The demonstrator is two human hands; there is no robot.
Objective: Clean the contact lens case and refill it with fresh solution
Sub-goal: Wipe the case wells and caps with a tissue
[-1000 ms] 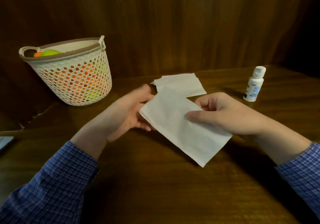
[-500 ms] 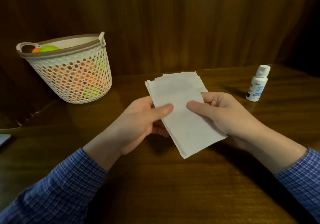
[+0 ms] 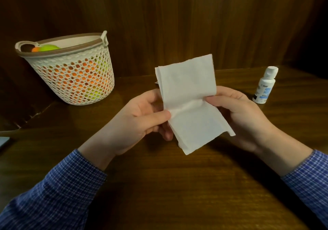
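Lens case is nowhere to be seen on the desk (image 3: 159, 185); maybe it is hidden behind the tissue (image 3: 190, 103), inside a hand, or out of the frame, I cannot tell which.

Both hands are held up over the desk, close in front of the person. The left hand (image 3: 142, 117) pinches the left edge of the folded white tissue with its thumb on top and the other fingers curled behind. The right hand (image 3: 236, 114) pinches the right edge in the same manner, thumb on the front side. Between the two thumbs a crease runs across the tissue, so it seems the person is folding it or preparing it for wiping.

The bottle (image 3: 265, 87) of solution stands upright on the desk to the right, well apart from the hands, and its white cap is on. A basket (image 3: 74, 77) with orange and green things inside stands at the far left, near the wall.

In my judgement the task is at an early stage. The tissue is only being prepared, no wiping of the case is visible, and the bottle looks untouched. What is left is nearly all: to clean the case, to dry it, to open the bottle and to fill both wells with fresh solution.
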